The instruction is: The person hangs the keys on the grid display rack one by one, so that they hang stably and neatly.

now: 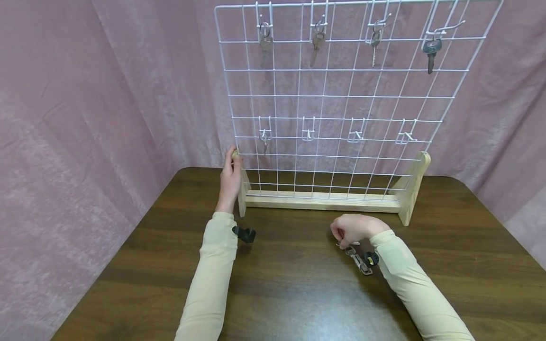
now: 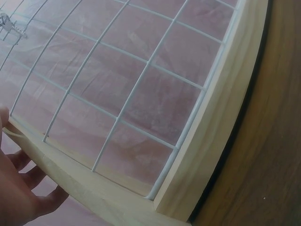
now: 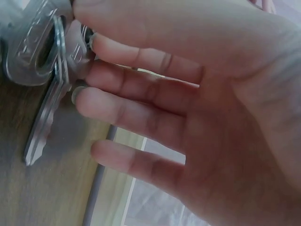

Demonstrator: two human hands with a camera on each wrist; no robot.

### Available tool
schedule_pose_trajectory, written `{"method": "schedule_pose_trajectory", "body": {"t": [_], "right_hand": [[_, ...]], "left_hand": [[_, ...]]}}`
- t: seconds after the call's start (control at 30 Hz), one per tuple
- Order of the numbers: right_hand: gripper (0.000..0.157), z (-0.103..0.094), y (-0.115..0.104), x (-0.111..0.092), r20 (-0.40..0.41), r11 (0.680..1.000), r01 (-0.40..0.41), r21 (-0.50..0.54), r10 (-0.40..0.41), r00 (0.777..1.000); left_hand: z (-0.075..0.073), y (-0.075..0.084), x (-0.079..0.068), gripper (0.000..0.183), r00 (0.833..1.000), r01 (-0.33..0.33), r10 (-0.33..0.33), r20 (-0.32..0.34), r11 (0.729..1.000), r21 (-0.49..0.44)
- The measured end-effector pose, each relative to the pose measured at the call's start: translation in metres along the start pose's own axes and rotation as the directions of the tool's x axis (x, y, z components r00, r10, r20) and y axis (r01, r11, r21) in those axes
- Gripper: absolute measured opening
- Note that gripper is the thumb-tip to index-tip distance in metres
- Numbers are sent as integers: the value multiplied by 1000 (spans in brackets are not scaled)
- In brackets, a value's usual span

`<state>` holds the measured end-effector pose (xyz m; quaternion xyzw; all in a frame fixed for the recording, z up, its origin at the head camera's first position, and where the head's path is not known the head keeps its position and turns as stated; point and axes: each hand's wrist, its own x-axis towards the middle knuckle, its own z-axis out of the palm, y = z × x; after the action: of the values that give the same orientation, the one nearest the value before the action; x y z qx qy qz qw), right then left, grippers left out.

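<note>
My left hand (image 1: 231,178) grips the upper end of the left wooden upright (image 1: 242,192) of a white wire grid rack. In the left wrist view, the thumb lies on one side of the wood and the fingers (image 2: 35,179) on the other. Low over the tabletop, my right hand (image 1: 354,228) pinches a key (image 3: 70,47) on a ring between thumb and fingertips, its other fingers loosely bent. More keys (image 1: 359,261) lie on the table beside that wrist. A large key head (image 3: 30,52) and a toothed blade (image 3: 42,122) show close to the thumb.
The wire grid (image 1: 337,97) stands upright in a wooden base (image 1: 320,202) at the table's back. Several keys, among them a black-headed key (image 1: 432,49), hang from the upper hooks. One key (image 1: 265,137) hangs on the lower left hook; bare hooks (image 1: 355,136) are beside it. Pink curtain (image 1: 141,85) behind.
</note>
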<state>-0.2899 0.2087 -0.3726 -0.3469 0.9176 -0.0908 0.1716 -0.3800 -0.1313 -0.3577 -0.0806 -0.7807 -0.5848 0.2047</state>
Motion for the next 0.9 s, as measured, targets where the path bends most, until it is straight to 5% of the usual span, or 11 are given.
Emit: {"method": "schedule_pose_trajectory", "body": {"t": [0.43,0.9], "right_hand": [[14,8,-3,6,-162,995,42,-91,-56,985],[16,8,3,12,-166,995,85,-51,-92,982]], "left_hand": [[0,-4,1,51,1000,7,-7,3,1000,-2],[2,1,1,54,1000,14,-14,-14,1000,14]]}}
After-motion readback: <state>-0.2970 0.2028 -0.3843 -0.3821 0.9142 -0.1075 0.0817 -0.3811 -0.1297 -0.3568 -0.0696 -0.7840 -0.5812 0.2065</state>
